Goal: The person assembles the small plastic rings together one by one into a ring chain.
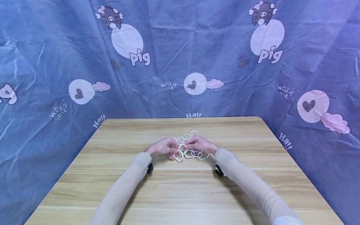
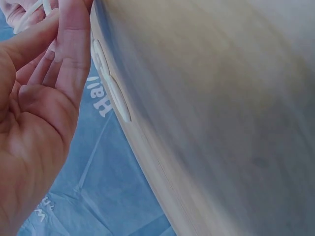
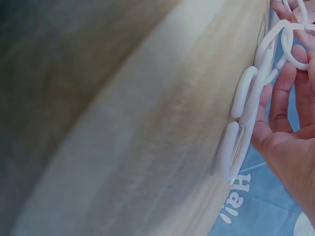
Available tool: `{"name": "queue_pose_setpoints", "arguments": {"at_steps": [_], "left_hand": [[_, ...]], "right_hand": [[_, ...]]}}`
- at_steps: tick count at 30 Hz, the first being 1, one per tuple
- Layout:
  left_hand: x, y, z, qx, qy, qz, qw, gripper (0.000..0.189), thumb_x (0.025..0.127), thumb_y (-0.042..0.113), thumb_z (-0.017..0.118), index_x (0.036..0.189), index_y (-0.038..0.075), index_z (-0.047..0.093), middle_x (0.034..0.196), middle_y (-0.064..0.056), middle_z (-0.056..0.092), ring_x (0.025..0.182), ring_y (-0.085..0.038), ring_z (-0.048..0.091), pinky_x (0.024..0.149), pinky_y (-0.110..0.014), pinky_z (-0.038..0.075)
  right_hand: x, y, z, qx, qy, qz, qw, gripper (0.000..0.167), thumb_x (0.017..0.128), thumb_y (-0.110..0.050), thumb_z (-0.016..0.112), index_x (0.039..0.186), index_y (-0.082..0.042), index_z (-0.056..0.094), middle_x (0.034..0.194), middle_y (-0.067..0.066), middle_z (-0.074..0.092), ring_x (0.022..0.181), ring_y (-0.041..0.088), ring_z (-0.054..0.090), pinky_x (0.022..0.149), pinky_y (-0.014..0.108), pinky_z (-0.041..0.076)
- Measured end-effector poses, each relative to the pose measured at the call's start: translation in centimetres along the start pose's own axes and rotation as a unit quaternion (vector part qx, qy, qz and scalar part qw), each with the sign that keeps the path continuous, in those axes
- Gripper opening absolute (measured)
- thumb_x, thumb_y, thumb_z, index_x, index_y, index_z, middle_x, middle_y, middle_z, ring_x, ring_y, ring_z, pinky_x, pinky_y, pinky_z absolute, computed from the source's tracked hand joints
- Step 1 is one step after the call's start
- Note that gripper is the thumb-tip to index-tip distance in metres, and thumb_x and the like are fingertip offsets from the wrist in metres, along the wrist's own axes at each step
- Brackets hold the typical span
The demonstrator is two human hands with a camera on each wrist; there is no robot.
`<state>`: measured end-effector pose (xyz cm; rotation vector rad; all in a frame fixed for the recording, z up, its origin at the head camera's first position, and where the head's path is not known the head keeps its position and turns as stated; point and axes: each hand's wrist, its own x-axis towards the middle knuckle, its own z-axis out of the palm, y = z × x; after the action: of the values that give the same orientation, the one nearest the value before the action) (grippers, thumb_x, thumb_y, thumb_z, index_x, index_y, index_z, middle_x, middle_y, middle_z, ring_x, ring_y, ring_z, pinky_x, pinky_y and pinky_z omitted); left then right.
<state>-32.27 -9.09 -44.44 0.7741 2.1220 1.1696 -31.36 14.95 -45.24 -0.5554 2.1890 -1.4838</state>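
A chain (image 1: 193,153) of white rings is spread on the table (image 1: 185,187), in the far half and near the middle, around two hands. A ring at the near end of the group is pinched by the left hand (image 1: 166,147), whose thumb and fingertips are drawn narrowly together. Another ring, just above it in the head view, is pinched by the right hand (image 1: 199,144) between thumb and fingers, likewise narrowly set. Both hands are brought close, with the two rings held between them; whether these are linked cannot be told for certain.

Below the right hand, several overlapping rings are laid on the wood, and beyond both hands a further row is stretched toward the far edge. Whether both rows are joined is hidden by the fingers. In the right wrist view, linked rings are seen along the table beside the right hand; in the left wrist view, part of the held ring is covered by the left fingers.

Both forearms are covered by pale sleeves (image 1: 121,190), and a black band (image 1: 150,168) is worn at each wrist. The table is surrounded by a blue cloth (image 1: 168,40) printed with pigs and hearts.
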Motion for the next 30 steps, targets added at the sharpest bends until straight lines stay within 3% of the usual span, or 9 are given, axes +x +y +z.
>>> {"name": "queue_pose_setpoints", "arguments": {"at_steps": [16,20,26,30], "left_hand": [[0.51,-0.09,0.22,-0.004,-0.015,-0.01,0.9998,0.009,0.095,-0.003,0.057,0.098,-0.009,0.063,0.081,-0.015,0.069,0.06,-0.017,0.067,0.061,-0.031,0.06],[0.56,-0.12,0.22,0.0,-0.019,-0.011,0.9998,0.009,0.094,-0.004,0.057,0.099,-0.009,0.063,0.081,-0.017,0.07,0.061,-0.017,0.068,0.062,-0.032,0.061],[0.66,-0.2,0.07,-0.002,-0.017,-0.002,0.9998,0.008,0.094,-0.004,0.057,0.098,-0.004,0.064,0.081,-0.015,0.071,0.063,-0.017,0.068,0.064,-0.032,0.061],[0.49,-0.2,-0.1,0.006,-0.015,0.01,0.9998,0.008,0.094,-0.005,0.056,0.097,-0.005,0.063,0.079,-0.012,0.071,0.063,-0.018,0.069,0.063,-0.031,0.061]], "right_hand": [[-0.06,-0.35,-0.05,-0.043,-0.014,-0.007,0.999,0.022,0.094,-0.011,0.064,0.112,0.001,0.071,0.102,0.017,0.073,0.078,0.014,0.059,0.069,0.019,0.049],[-0.09,-0.49,0.02,-0.069,-0.015,-0.011,0.9975,0.021,0.093,-0.012,0.065,0.11,-0.001,0.072,0.102,0.012,0.074,0.084,0.012,0.06,0.076,0.02,0.048],[0.08,-0.79,0.4,-0.123,-0.052,-0.044,0.9901,0.02,0.093,-0.014,0.065,0.11,-0.005,0.073,0.109,0.009,0.074,0.096,0.01,0.064,0.092,0.025,0.048],[0.08,-0.59,0.37,-0.121,-0.047,-0.059,0.9898,0.019,0.093,-0.013,0.066,0.108,-0.004,0.074,0.108,0.009,0.074,0.096,0.011,0.065,0.092,0.026,0.049]]}}
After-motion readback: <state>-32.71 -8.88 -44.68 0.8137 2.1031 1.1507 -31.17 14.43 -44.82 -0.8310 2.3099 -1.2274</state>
